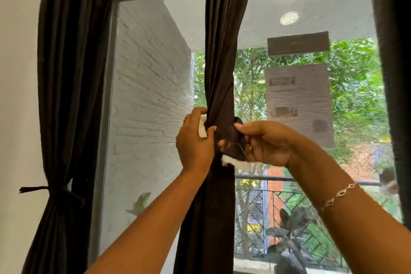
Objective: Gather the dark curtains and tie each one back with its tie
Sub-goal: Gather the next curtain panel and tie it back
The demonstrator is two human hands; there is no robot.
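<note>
One tie [233, 143] pinched, left grip [194, 140], right grip [266, 143]

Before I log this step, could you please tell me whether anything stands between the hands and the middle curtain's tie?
Nothing visible does. The left hand holds one white-tipped end of the tie against the gathered middle curtain, and the right hand pinches the other end.

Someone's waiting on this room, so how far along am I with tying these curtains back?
Done: the left curtain is gathered and cinched by its knotted tie. In hand: your left hand and right hand wrap the second tie round the middle curtain, its white ends not yet joined. Left: fastening it.
</note>
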